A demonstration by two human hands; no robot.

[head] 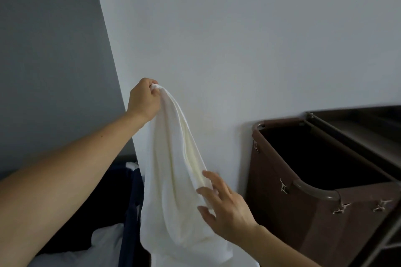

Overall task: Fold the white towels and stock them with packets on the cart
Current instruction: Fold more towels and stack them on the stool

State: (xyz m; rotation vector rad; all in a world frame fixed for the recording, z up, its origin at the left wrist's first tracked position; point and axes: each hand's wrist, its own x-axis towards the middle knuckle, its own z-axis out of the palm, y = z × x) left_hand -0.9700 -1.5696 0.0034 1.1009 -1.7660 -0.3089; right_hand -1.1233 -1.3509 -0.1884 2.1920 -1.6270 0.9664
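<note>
One brown hamper (267,168) beside towel (171,180)

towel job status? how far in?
Early. Done: nothing visible; the part of the cart in view shows no folded towels or packets. In hand: left hand holds one unfolded towel up by its top, right hand touches its edge with open fingers. Left: folding, stocking.
</note>
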